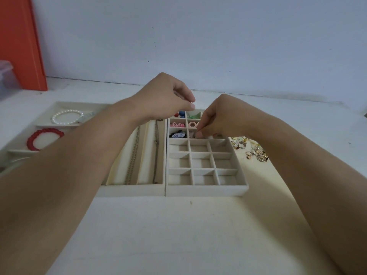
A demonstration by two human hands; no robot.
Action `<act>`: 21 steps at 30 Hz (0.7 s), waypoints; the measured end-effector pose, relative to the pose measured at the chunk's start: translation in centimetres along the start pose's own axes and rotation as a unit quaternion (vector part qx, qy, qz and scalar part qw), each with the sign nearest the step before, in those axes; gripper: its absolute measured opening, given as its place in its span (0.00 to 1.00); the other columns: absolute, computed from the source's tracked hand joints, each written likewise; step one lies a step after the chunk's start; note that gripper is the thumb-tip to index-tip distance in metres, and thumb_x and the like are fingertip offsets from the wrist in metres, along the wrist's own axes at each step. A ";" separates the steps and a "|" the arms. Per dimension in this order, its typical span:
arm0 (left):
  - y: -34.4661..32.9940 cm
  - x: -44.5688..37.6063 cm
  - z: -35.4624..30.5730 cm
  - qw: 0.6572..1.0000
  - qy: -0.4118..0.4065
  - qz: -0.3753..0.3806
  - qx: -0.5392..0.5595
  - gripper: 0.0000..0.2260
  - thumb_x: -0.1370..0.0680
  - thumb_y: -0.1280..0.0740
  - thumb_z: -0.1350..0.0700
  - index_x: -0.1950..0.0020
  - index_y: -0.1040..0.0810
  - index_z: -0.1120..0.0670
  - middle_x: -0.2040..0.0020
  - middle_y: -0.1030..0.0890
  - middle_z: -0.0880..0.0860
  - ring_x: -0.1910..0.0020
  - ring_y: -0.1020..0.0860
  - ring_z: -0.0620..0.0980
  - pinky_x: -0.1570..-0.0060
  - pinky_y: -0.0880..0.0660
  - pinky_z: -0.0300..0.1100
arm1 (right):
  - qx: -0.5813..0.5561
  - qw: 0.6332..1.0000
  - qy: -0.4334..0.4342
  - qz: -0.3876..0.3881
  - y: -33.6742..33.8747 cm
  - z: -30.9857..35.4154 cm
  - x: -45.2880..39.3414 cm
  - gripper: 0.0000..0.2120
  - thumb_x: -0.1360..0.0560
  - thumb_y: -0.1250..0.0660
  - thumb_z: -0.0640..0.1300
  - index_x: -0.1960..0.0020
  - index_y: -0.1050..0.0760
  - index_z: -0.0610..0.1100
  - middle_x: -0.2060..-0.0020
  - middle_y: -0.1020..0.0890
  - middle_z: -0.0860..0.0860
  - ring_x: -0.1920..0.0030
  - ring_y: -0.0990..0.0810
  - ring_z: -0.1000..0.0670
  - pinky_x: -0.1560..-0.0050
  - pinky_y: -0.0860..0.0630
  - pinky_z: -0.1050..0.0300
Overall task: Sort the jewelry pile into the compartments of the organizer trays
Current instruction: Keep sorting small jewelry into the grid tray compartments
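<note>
A beige grid tray [206,188] holds colourful pieces in its far compartments: blue and red beads [180,114], a green piece [191,116], pink pieces [176,124] and a blue-white piece [178,135]. My right hand [224,118] hovers over a middle-row compartment, thumb and forefinger pinched on a small dark piece [196,133]. My left hand [164,98] is above the tray's far end, its fingertips pinched together with nothing visible between them. The jewelry pile [256,152], made of gold and silver rings, lies on the table right of the tray.
A long-slot tray [135,190] beside the grid tray holds two chains [133,155]. Further left, another tray [59,105] carries a pearl bracelet [66,118] and a red bead bracelet [44,138]. An orange board [21,42] and a clear box [6,76] stand at the back left.
</note>
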State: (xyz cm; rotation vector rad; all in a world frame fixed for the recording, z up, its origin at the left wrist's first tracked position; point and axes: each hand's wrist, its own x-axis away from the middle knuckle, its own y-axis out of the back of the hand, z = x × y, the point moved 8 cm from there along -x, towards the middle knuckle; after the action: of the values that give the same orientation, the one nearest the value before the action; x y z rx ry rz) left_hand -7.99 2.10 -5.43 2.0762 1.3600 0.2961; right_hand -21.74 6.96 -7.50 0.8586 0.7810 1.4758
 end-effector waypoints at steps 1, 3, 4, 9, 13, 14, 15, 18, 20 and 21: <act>-0.1 0.0 0.0 1.000 0.001 0.002 -0.003 0.05 0.25 0.24 0.55 0.50 0.15 0.50 0.56 0.15 0.48 0.62 0.20 0.41 0.72 0.31 0.25 | 0.012 1.000 -0.002 -0.003 0.0 0.0 0.0 0.03 0.32 0.20 0.48 0.60 0.13 0.52 0.72 0.17 0.55 0.72 0.23 0.54 0.68 0.28 0.64; -0.1 -0.1 0.0 1.000 0.001 0.004 -0.008 0.05 0.25 0.24 0.54 0.50 0.15 0.50 0.56 0.15 0.48 0.64 0.21 0.39 0.73 0.32 0.25 | 0.049 0.999 -0.008 -0.003 0.0 -0.1 -0.1 0.02 0.31 0.21 0.49 0.60 0.14 0.53 0.78 0.23 0.59 0.75 0.27 0.57 0.72 0.33 0.65; -0.1 0.0 0.0 1.000 0.001 0.004 -0.010 0.05 0.25 0.24 0.54 0.50 0.15 0.50 0.56 0.15 0.48 0.66 0.22 0.38 0.73 0.33 0.25 | 0.064 0.998 -0.011 0.002 -0.1 0.0 0.0 0.01 0.30 0.22 0.49 0.59 0.14 0.54 0.79 0.24 0.58 0.76 0.28 0.58 0.72 0.34 0.65; -0.1 0.0 0.1 1.000 0.002 0.005 -0.017 0.05 0.25 0.24 0.54 0.51 0.15 0.50 0.55 0.15 0.48 0.65 0.22 0.38 0.74 0.33 0.24 | 0.081 0.996 -0.021 0.023 -0.5 -0.1 0.2 0.02 0.25 0.26 0.49 0.54 0.15 0.53 0.70 0.23 0.55 0.68 0.27 0.56 0.68 0.34 0.61; -0.4 0.0 0.1 0.999 0.002 0.020 -0.033 0.06 0.26 0.24 0.56 0.51 0.15 0.50 0.55 0.15 0.49 0.73 0.25 0.34 0.75 0.35 0.24 | 0.087 0.996 -0.017 0.028 -0.7 -0.1 0.1 0.05 0.25 0.26 0.49 0.51 0.14 0.50 0.69 0.24 0.54 0.68 0.28 0.55 0.68 0.34 0.61; -0.4 0.1 0.2 0.999 0.003 0.025 -0.039 0.06 0.26 0.23 0.56 0.50 0.15 0.50 0.56 0.15 0.49 0.71 0.24 0.35 0.74 0.34 0.25 | 0.088 0.996 -0.017 0.028 -0.7 -0.1 0.2 0.06 0.25 0.26 0.49 0.50 0.14 0.50 0.69 0.24 0.54 0.68 0.28 0.55 0.68 0.34 0.61; -0.5 0.1 0.2 0.999 0.007 0.030 -0.044 0.06 0.26 0.23 0.56 0.50 0.15 0.50 0.56 0.15 0.49 0.67 0.22 0.37 0.73 0.33 0.26 | 0.088 0.996 -0.017 0.030 -0.7 -0.1 0.1 0.06 0.25 0.26 0.49 0.50 0.14 0.50 0.69 0.24 0.54 0.68 0.28 0.55 0.68 0.34 0.61; -0.8 0.3 0.3 0.998 0.016 0.044 -0.047 0.06 0.26 0.24 0.56 0.50 0.15 0.51 0.56 0.15 0.49 0.60 0.20 0.45 0.70 0.31 0.28 | 0.079 0.996 -0.022 0.022 -0.6 -0.3 0.1 0.03 0.25 0.26 0.48 0.54 0.14 0.53 0.74 0.25 0.57 0.70 0.28 0.56 0.70 0.36 0.62; -0.8 0.3 0.3 0.998 0.018 0.040 -0.050 0.05 0.26 0.24 0.56 0.50 0.15 0.51 0.57 0.16 0.49 0.60 0.20 0.46 0.67 0.30 0.31 | 0.078 0.997 -0.020 0.014 -0.5 -0.4 0.0 0.03 0.26 0.26 0.47 0.58 0.15 0.54 0.77 0.26 0.58 0.72 0.29 0.56 0.71 0.36 0.62; -0.7 0.3 0.3 0.998 0.019 0.037 -0.051 0.05 0.26 0.24 0.55 0.50 0.15 0.51 0.57 0.16 0.48 0.60 0.20 0.45 0.66 0.30 0.33 | 0.079 0.997 -0.020 0.012 -0.4 -0.4 -0.1 0.02 0.27 0.25 0.48 0.58 0.15 0.54 0.75 0.26 0.57 0.72 0.29 0.56 0.71 0.36 0.62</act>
State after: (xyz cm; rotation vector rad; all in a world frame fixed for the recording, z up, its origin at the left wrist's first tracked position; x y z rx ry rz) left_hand -8.21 2.41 -6.14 2.0482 1.2648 0.4284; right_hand -21.87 6.91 -8.08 1.0163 0.8681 1.4281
